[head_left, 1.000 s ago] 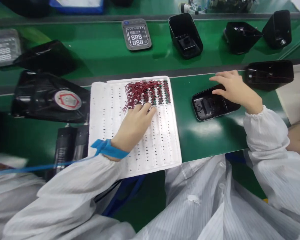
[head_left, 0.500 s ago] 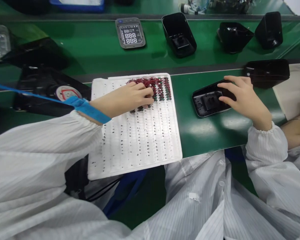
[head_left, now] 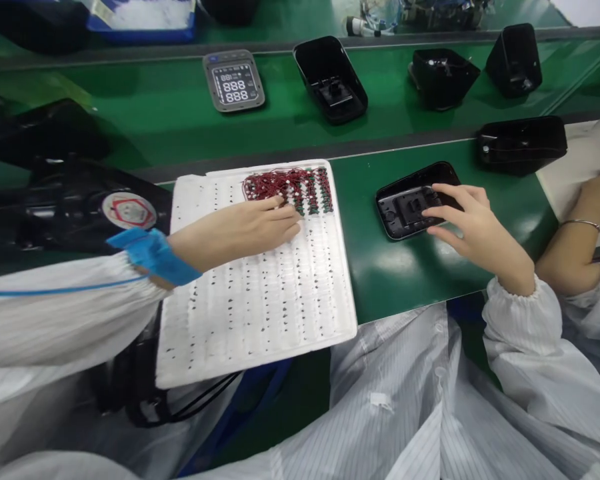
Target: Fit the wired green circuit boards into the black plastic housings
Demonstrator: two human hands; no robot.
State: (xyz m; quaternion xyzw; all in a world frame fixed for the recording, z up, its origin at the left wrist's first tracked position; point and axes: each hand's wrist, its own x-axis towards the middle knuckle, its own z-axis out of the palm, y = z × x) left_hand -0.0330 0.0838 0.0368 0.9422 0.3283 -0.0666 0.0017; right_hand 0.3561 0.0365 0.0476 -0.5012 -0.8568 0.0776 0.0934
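My left hand (head_left: 245, 230) reaches over a white foam tray (head_left: 190, 347), with a blue strap around its wrist. Its fingers are pressed together at the lower edge of a bunch of small parts with red wires (head_left: 275, 183); whatever they pinch is hidden. My right hand (head_left: 473, 227) is at the right side of a black plastic housing (head_left: 405, 203) lying open side up on the green bench. Its thumb and fingers are spread over the housing's inside and near rim, and I cannot tell whether they touch it.
Along the green shelf sit a grey display unit (head_left: 234, 81), an open black housing (head_left: 333, 83) and more black housings (head_left: 443, 79). Another black housing (head_left: 523, 143) lies behind my right hand. A black device (head_left: 80, 207) stands left of the tray. At right is another person's arm (head_left: 570, 253).
The view has shifted a little. My left hand's fingers have drawn closer together and lie lower against the wired parts. My right hand stays beside the housing with its fingers spread.
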